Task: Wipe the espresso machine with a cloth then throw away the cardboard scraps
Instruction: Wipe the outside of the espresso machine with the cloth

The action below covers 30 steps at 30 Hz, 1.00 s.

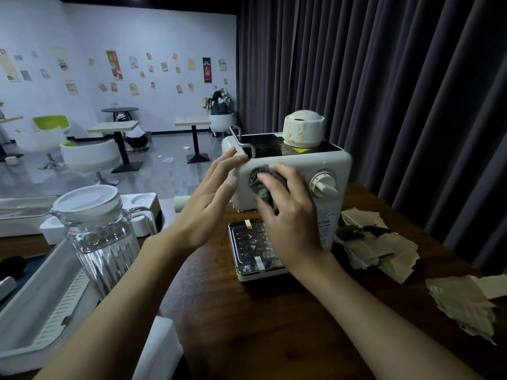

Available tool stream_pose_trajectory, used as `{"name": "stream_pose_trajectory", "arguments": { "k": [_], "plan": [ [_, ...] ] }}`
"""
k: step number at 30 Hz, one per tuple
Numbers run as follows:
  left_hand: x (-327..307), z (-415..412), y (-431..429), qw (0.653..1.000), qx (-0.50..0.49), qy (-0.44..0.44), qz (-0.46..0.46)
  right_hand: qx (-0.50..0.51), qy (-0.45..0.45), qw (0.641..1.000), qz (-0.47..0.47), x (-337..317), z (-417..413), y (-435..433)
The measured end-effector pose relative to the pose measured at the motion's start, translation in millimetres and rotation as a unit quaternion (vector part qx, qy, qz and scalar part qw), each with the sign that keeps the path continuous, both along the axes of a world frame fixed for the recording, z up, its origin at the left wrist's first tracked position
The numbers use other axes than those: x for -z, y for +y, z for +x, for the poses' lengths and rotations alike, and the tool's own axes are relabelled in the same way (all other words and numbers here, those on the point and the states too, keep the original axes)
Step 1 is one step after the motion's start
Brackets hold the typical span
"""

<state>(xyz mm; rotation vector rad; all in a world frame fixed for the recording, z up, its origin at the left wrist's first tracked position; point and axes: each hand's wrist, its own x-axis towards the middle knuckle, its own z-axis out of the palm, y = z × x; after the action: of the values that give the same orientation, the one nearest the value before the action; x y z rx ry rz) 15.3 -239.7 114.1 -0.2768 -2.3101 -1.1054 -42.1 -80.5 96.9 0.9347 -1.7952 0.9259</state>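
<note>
Now right hand [285, 212] over cloth [260, 179] (left hand [208, 198] flat)

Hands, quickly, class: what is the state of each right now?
Left hand: open, straight fingers touching the espresso machine.
Right hand: holds the cloth against the machine's front.

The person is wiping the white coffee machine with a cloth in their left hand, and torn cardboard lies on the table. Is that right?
Not quite: the head view shows the cloth in the right hand, not the left. The left hand only lies open against the machine. The machine is white, and cardboard does lie on the table.
</note>
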Motion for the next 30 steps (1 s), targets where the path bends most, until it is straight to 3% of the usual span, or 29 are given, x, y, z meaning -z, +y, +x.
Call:
{"name": "stream_pose_trajectory", "arguments": {
  "k": [4, 10, 17, 21, 27, 30],
  "plan": [
    [-1, 1, 1, 1.000, -0.007, -0.003, 0.009, -0.023, 0.006, 0.996, 0.085, 22, 5, 6],
    [0, 2, 2, 0.999, 0.003, -0.004, 0.034, -0.034, -0.023, 0.999, -0.024, 0, 0, 0],
    [-2, 4, 6, 1.000, -0.021, -0.007, 0.020, -0.061, -0.055, 0.995, 0.059, 18, 8, 14],
    [-6, 6, 13, 0.999, -0.036, -0.013, 0.009, -0.076, -0.071, 0.994, 0.022, 8, 9, 28],
    [-25, 6, 26, 0.985, -0.128, 0.006, -0.118, -0.101, -0.074, 0.991, -0.054, -28, 2, 56],
    [-34, 1, 42, 0.970, -0.188, 0.022, -0.150, -0.102, -0.121, 0.985, -0.072, -38, -7, 72]
  ]
}}
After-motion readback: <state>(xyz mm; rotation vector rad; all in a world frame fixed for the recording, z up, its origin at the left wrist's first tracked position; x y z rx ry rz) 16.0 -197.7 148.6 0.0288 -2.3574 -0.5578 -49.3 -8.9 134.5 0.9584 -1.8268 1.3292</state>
